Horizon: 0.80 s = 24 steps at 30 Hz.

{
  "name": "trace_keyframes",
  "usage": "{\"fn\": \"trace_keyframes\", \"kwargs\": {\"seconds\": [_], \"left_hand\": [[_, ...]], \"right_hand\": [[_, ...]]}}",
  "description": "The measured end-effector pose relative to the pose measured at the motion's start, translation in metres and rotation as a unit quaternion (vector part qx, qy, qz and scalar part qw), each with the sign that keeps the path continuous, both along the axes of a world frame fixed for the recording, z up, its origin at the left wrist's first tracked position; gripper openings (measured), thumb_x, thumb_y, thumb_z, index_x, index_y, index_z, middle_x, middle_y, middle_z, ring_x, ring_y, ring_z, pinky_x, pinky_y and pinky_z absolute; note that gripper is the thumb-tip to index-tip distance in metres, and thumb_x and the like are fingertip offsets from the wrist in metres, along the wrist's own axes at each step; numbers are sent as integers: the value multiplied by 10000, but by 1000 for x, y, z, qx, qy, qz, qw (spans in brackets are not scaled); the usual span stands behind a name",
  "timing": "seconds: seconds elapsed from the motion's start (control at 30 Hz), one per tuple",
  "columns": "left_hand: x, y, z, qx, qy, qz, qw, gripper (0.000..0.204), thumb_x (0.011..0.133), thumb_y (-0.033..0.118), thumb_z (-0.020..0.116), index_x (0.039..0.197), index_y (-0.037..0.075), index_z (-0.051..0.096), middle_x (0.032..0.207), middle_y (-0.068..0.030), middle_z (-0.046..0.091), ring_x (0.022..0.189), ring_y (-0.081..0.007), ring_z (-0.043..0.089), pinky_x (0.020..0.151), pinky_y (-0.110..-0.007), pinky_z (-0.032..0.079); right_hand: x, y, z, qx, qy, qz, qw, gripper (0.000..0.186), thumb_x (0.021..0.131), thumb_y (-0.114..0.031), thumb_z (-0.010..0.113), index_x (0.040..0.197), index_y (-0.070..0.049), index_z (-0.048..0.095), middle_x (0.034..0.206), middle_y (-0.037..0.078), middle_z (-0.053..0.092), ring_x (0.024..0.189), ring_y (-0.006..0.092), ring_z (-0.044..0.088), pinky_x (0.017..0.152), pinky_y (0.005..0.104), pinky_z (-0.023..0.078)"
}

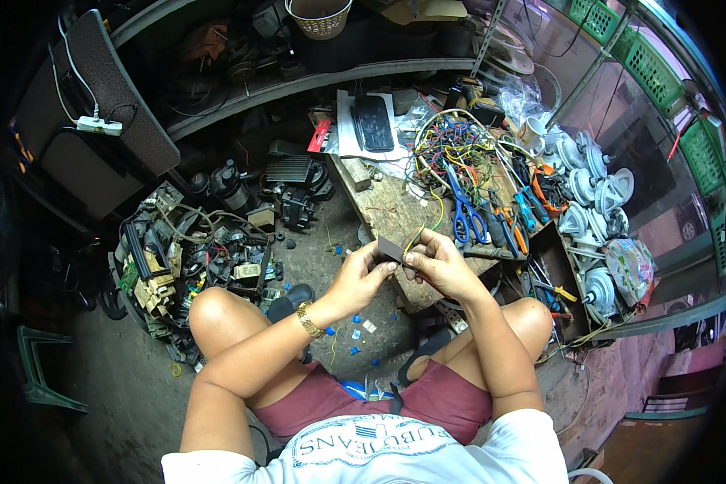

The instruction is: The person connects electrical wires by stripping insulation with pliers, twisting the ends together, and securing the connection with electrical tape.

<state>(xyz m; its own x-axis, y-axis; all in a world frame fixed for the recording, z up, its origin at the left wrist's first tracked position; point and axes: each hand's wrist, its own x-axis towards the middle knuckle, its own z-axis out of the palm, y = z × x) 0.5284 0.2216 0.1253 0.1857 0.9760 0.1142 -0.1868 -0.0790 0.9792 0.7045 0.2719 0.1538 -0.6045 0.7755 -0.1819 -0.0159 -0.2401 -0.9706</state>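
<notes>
In front of my knees, my left hand (363, 278) pinches a small dark grey-brown flat piece (390, 248) between thumb and fingers. My right hand (437, 262) is closed right beside it, its fingertips meeting the piece's edge. From those fingers a thin yellow-green wire (415, 238) rises toward the workbench. Whatever lies between the two sets of fingertips is mostly hidden. Beyond my right hand, blue-handled scissors (468, 218) rest on the wooden workbench (387, 214), near a tangle of coloured wires (460, 149).
Blue-handled pliers (526, 211) and an orange-handled tool (508, 226) lie at the bench's right. White plastic wheel-like parts (593, 185) are piled farther right. Circuit boards and scrap (194, 258) heap at left. Small blue pieces (355, 350) dot the floor. A motor (297, 206) stands behind.
</notes>
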Motion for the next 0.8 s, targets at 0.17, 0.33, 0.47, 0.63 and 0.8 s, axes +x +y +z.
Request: {"fn": "trace_keyframes", "kwargs": {"seconds": [0.17,0.33,0.47,0.63,0.8], "left_hand": [[-1,-2,-1,-52,-57,-26,997,220,894,176,592,1055,30,556,862,13,566,742,-55,473,650,-207,398],[-4,-6,-3,-78,-65,-52,993,227,901,146,574,1089,23,540,897,13,547,764,-58,463,667,-211,394],[-2,-7,-7,-65,-63,-41,995,234,899,226,592,1049,51,549,816,39,517,692,-28,441,557,-172,354],[-3,-11,-2,-121,-96,-62,986,182,905,116,567,1056,19,529,880,14,527,766,-69,460,700,-221,408],[-1,-17,7,-199,-162,-95,962,263,911,239,579,1107,80,507,787,38,467,647,-22,397,510,-156,322]], "right_hand": [[1,1,-1,-11,14,-4,1000,208,854,-159,636,983,-33,532,716,20,586,621,96,567,536,213,446],[3,4,1,-12,17,-7,1000,187,857,-157,633,963,-28,548,721,24,604,627,84,576,550,200,442],[4,7,-1,-21,27,-8,999,210,845,-161,655,963,-22,552,726,22,609,619,87,588,538,201,455],[6,8,-5,-23,15,-17,999,221,834,-154,670,960,-12,557,741,26,614,623,89,593,532,203,459],[8,8,0,-6,-8,-14,1000,179,850,-140,643,964,-20,575,773,11,616,666,71,588,542,200,446]]}}
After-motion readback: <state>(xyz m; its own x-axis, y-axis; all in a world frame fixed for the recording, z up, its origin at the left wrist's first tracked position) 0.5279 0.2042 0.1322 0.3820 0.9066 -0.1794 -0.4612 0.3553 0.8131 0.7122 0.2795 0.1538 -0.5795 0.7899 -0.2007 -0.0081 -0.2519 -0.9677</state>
